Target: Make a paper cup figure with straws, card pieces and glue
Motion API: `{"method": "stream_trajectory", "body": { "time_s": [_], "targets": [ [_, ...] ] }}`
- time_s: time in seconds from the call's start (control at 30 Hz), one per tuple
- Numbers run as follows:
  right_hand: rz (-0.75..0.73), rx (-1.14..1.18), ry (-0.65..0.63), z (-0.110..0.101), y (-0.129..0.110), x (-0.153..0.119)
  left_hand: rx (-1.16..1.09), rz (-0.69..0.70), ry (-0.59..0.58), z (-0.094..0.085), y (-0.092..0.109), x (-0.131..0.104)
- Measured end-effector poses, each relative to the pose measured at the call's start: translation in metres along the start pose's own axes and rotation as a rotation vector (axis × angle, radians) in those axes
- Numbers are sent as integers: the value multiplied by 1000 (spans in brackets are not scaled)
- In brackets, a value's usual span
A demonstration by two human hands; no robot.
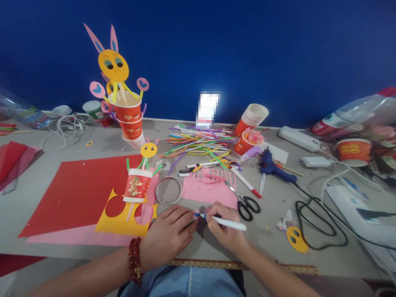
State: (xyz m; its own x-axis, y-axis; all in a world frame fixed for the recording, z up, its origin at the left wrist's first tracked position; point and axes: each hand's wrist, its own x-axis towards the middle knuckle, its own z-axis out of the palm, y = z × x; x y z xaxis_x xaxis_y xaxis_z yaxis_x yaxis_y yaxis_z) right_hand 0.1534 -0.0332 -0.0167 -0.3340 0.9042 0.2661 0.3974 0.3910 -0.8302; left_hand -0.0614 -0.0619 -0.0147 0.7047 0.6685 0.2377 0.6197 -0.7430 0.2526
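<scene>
My right hand (224, 225) is closed around a white marker (230, 223) with a blue tip. That tip meets a small pink paper piece (196, 213) bearing a blue mark. From the left, my left hand (171, 233) steadies the piece at the table with its fingertips, partly covering it. Just beyond my left hand lies a roll of tape (168, 190). A red paper cup with a dragon print (137, 185) and a yellow paper face (149, 150) on a straw rests on yellow cut-out paper (107, 225). Black-handled scissors (247, 207) lie past my right hand on pink paper (198, 192).
Large red paper (77, 185) spreads on the left, behind it a stacked-cup rabbit figure (128, 115). Twist sticks (198, 142) pile up at the back. Rightward are red cups (249, 119), a blue glue gun (272, 167), its black cord (321, 243) and a yellow paper face (297, 239).
</scene>
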Motion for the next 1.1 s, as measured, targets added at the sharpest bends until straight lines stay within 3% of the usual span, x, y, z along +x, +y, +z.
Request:
{"method": "stream_trajectory", "body": {
  "time_s": [1.1],
  "targets": [
    [23, -44, -18, -1, -1, 1, 5, -3, 1, 1, 1, 1]
  ]
}}
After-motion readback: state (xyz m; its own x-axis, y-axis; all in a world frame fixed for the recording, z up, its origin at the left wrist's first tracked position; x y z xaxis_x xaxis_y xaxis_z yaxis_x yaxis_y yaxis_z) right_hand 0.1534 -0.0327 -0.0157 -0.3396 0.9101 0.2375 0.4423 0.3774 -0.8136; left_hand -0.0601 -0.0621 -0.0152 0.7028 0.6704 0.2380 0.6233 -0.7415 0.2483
